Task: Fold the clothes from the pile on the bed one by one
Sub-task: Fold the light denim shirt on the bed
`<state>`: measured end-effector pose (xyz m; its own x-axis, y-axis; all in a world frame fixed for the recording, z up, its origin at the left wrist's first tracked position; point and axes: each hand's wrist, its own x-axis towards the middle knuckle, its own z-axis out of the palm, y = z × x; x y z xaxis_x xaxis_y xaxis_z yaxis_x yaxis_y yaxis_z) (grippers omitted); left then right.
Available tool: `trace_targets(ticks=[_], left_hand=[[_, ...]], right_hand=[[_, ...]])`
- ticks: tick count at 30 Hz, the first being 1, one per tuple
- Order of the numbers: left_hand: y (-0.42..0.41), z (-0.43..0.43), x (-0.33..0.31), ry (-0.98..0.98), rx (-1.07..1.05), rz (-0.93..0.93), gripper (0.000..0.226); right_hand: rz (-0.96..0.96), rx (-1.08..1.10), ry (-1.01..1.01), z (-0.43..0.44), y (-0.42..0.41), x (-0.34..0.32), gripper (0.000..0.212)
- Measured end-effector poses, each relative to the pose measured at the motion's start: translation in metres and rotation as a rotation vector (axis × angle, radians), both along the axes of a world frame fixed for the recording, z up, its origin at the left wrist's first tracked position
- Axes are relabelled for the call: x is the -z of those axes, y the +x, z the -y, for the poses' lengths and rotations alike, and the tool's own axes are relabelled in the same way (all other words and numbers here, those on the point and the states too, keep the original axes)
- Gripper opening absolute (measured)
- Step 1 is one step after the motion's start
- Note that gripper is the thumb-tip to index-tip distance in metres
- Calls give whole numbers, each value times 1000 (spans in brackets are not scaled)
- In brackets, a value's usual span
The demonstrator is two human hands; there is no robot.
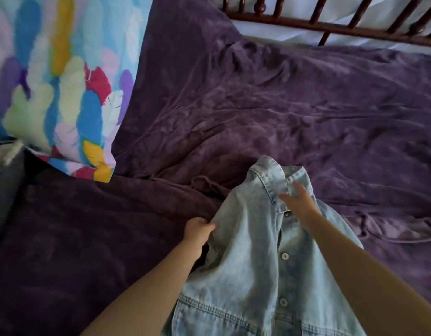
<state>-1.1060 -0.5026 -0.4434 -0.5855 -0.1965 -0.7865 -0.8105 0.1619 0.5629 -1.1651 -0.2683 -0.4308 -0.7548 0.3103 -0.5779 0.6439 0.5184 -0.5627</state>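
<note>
On the purple bedspread (pixel 282 105), seen from the head camera, a pale denim shirt (pixel 248 263) lies front up. Its collar (pixel 270 170) points away from the person and its hem runs out of view at the bottom of the frame. The left hand (pixel 198 230) has its fingers curled round the shirt's left edge near the shoulder, bunching the cloth there. The right hand (pixel 300 201) is spread flat, fingers straight, on the cloth just below the collar, pressing and holding nothing. The step in hand looks like laying the shirt out flat before the first fold. To do it well, the left hand would likely draw its edge outward until the wrinkles across the chest go. Meanwhile the right palm pins the collar so the row of buttons (pixel 285 256) stays straight down the middle. Denim is stiff and will hold a crease, so any ridge left now would probably carry into the fold. A feather-print cover (pixel 64 93) lies well to the left and a wooden rail (pixel 330 27) stands at the far side. No pile shows here.
</note>
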Motion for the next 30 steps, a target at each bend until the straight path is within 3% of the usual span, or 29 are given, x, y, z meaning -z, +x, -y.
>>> trace_targets(ticks=[2,5,6,9,10,12,14,17,20,25,27,30], left_hand=[[-5,2,-5,-50,-16,-63,32],[-23,22,-16,-275,19,-318,10],[-32,32,-22,-306,-65,-390,12],[-56,57,-37,-246,-380,-469,16],[-60,62,-38,-238,-418,-476,18],[-57,69,-35,-227,-377,-485,28],[-46,75,-24,-152,-295,-401,49],[-27,86,-2,-256,-130,-228,69],[-4,90,10,-302,13,-131,69],[9,99,9,-513,202,-224,24],[7,104,3,-579,187,-281,18],[10,99,-4,-685,160,-219,44]], right_hand=[[45,-67,34,-1,-8,6,65],[-20,-136,157,1,-23,-5,6],[-116,-111,187,3,-31,-12,20],[-369,-142,278,26,-53,-32,13],[-384,-187,302,39,-59,-36,27],[-281,-210,272,62,-62,-39,57],[-150,-208,281,75,-54,-34,73],[-75,-362,388,84,-16,-17,71],[-84,-454,410,85,31,-2,66],[10,-382,501,53,93,11,62],[23,-388,563,35,109,12,60],[21,-412,594,18,128,11,60]])
